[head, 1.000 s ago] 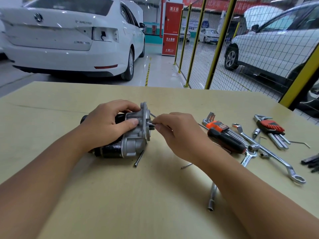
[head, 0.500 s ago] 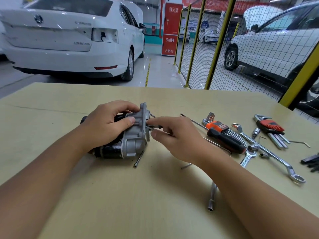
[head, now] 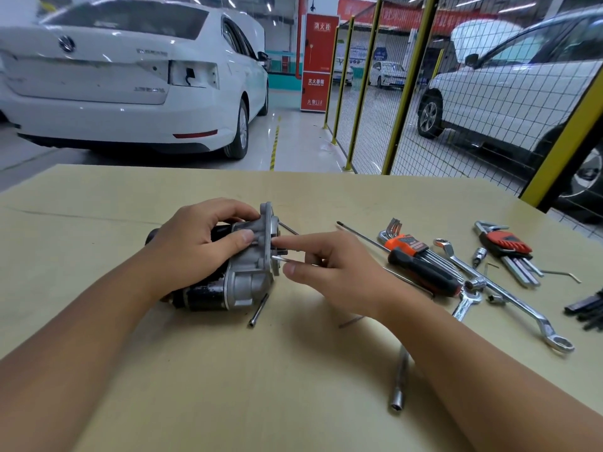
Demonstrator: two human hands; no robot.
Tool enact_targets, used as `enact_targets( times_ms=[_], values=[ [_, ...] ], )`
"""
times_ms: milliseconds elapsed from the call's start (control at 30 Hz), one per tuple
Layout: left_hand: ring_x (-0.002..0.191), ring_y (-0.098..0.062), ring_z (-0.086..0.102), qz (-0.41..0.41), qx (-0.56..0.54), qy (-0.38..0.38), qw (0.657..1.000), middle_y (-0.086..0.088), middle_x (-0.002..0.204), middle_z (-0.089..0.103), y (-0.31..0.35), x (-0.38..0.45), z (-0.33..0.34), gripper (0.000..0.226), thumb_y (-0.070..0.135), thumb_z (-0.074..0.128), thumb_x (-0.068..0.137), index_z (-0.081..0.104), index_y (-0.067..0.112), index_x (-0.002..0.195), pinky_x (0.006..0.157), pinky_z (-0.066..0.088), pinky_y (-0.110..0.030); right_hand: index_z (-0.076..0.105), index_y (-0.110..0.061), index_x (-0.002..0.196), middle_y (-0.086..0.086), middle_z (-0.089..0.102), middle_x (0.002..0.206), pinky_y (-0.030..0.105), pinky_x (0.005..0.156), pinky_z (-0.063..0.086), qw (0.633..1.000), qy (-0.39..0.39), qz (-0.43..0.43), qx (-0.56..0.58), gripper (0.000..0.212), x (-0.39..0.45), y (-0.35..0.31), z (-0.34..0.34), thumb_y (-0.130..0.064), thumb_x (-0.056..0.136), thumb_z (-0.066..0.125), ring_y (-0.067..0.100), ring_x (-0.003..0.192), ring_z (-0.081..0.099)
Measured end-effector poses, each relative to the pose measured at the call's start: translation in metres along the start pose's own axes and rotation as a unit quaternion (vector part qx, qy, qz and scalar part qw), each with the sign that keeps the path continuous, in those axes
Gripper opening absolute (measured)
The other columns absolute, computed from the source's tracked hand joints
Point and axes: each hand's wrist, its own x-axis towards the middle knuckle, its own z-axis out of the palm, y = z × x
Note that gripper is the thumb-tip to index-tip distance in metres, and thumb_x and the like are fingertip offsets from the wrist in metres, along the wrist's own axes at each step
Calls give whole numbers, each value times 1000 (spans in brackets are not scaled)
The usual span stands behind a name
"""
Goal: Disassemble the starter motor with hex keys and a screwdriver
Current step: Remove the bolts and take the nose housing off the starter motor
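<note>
Grey aluminium housing of the starter motor [head: 243,275], lying on the table [head: 228,386], is gripped by the left hand [head: 199,246] as the right hand [head: 332,272] pinches a hex key [head: 281,258] at its flange, apparently backing out a bolt, which calls for steady turning.

Bright overhead workshop lighting, soft shadows, wide-angle edge distortion, slight motion blur

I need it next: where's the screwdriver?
Head view, right of the right hand: the screwdriver lies on the table, against the orange hex key set.
</note>
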Motion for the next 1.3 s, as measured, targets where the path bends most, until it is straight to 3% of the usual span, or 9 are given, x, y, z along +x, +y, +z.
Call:
enact_targets(
  times_ms=[133,233,333,433,633,767,1000,1167,1300],
  values=[
    [111,6,63,-5,-1,-9,1000,27,109,70,-3,-1,-2,39,16,79,89,66,47,109,100,48,-28,69,-33,128,-12,33,55,17,54,28,1000,-2,1,3,37,-1,-1,0,-20,94,70,5,54,31],
    [111,7,63,-3,-8,-9,1000,27,110,70,-2,-2,-2,35,27,81,86,66,49,109,99,47,-25,69,-32,128,-13,34,54,17,53,28,1000,2,2,5,37,-1,0,1,-20,93,71,4,53,31],
    [110,4,63,-3,-4,6,1000,31,110,68,0,-1,0,24,42,66,85,68,47,108,98,50,-31,69,-32,128,-14,36,52,15,53,28,1000,3,4,5,37,-1,0,1,-20,93,72,4,52,32],
    [108,3,64,3,1,12,1000,31,108,68,1,-1,1,22,41,63,86,68,47,107,98,51,-35,69,-30,129,-14,36,50,15,52,27,1000,6,1,0,37,-1,0,1,-20,93,72,4,51,33],
    [108,8,63,8,-6,6,1000,31,109,68,-2,-2,-1,32,31,80,84,66,52,104,96,48,-24,70,-31,128,-14,33,51,16,51,26,1000,15,-6,0,37,-1,0,2,-21,92,72,5,51,31],
    [108,7,63,6,0,17,1000,33,109,68,-4,-1,1,23,42,69,84,67,49,106,95,49,-29,69,-35,126,-13,34,55,19,53,27,1000,16,-15,13,37,-1,2,4,-23,92,72,6,54,30],
    [106,3,65,17,2,18,1000,29,108,69,-6,0,3,28,22,74,94,68,46,107,96,51,-32,69,-34,127,-13,34,53,16,52,26,1000,15,-21,1,37,0,5,4,-28,90,70,5,52,31],
    [107,8,63,10,1,12,1000,31,109,68,-5,-1,1,28,36,77,82,67,48,106,96,49,-27,69,-35,125,-13,36,53,18,53,28,999,24,-20,2,36,1,6,5,-32,89,70,5,53,33],
    [107,1,65,3,6,20,1000,30,108,69,-2,0,3,24,44,63,86,70,41,108,99,52,-40,69,-34,126,-13,37,52,18,53,28,1000,20,-17,-1,37,1,6,5,-31,90,70,5,52,33]
  ],
)
